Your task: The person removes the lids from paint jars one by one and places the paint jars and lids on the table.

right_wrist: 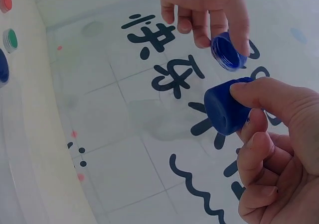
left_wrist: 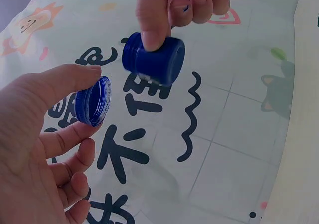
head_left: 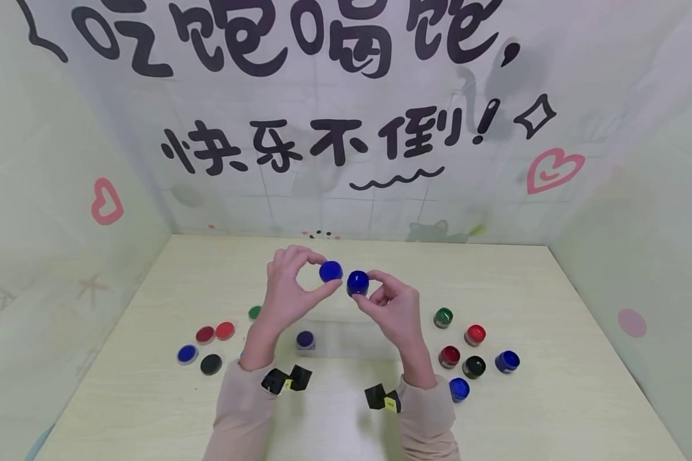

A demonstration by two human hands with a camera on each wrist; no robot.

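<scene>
My left hand [head_left: 288,291] pinches a round blue lid [head_left: 330,271] between thumb and fingers. In the left wrist view the lid's hollow inside [left_wrist: 102,99] faces the jar. A small blue paint jar [head_left: 357,282] without a lid is held by my right hand [head_left: 396,307], thumb on its side. Both wrist views show the jar [right_wrist: 227,109] tilted, its mouth turned toward the lid. Lid and jar are close together but apart, raised above the table. Beneath and between the hands stands a dark blue-topped jar [head_left: 305,340].
Red [head_left: 225,330], dark red [head_left: 205,335], blue [head_left: 187,354], black [head_left: 211,364] and green lids [head_left: 255,312] lie left on the table [head_left: 144,403]. Several uncovered jars, including green [head_left: 443,317] and black [head_left: 474,367], stand right. A pale rectangular strip [head_left: 352,339] lies mid-table.
</scene>
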